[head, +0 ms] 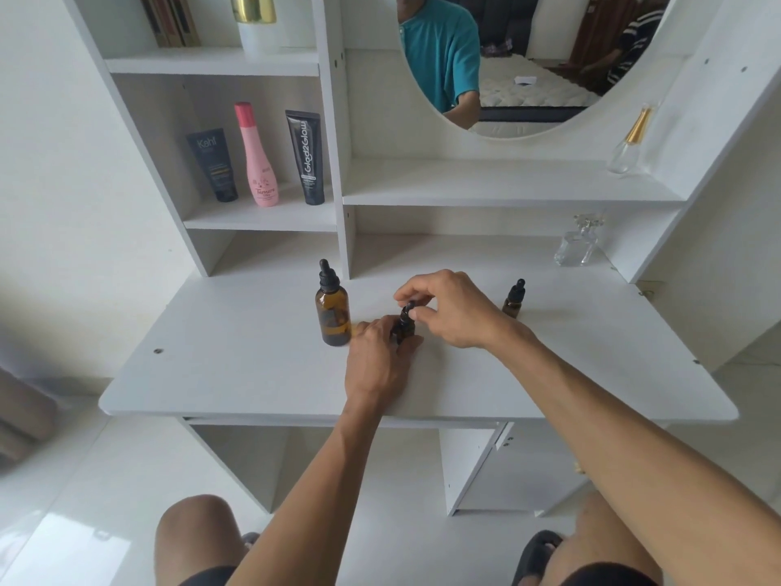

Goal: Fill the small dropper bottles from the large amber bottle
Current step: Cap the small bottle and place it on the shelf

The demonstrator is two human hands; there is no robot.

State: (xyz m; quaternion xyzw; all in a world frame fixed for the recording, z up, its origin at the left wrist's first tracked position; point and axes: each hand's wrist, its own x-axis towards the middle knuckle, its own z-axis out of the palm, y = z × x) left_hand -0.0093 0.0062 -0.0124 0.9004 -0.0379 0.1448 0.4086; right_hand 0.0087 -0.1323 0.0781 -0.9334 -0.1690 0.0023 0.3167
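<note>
1. Two hands work one small dropper bottle [405,325] standing mid-desk: the left hand [378,363] wraps its body, while the right hand [448,308] has its fingertips pinched on the black dropper cap.
2. It looks light, rigid glass, smooth and likely slippery; gripping the body low and twisting at the ribbed collar seems safest.
3. The large amber bottle [332,313] stands capped just left of it, a cylinder with a rubber bulb, probably heavier and breakable.
4. A second small dropper bottle [513,299] waits capped, well apart on the right.
5. The white desk [236,365] is smooth laminate; clear perfume bottles [579,243] sit behind.
</note>
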